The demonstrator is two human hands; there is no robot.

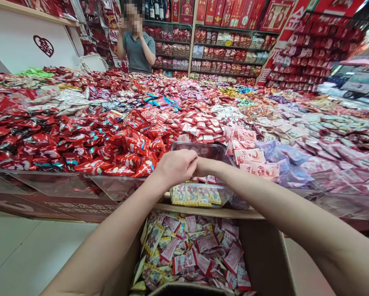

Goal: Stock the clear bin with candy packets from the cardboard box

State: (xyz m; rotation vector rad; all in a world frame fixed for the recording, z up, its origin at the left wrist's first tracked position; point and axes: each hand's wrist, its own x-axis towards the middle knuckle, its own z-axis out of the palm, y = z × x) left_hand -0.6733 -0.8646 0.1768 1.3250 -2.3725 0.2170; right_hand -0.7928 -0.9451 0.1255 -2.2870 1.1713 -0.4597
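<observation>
Both hands meet over a clear plastic bin (pixel 199 148) at the counter's front edge. My left hand (pixel 178 166) is closed, knuckles up; whatever its fingers hold is hidden. Against it, my right hand (pixel 203 167) is bent inward, its fingers mostly hidden behind the left. Yellow-and-white packets (pixel 196 195) stand in a row inside the bin's front wall. Below the forearms is an open cardboard box (pixel 264 255) with many loose pink and yellow packets (pixel 199 257).
Red packets (pixel 138 144) are heaped left of the bin, pink ones (pixel 249 156) and lilac ones (pixel 286 160) to its right. A person (pixel 138 49) stands behind the counter, near stocked shelves (pixel 230 45). Tiled floor (pixel 33 246) shows at lower left.
</observation>
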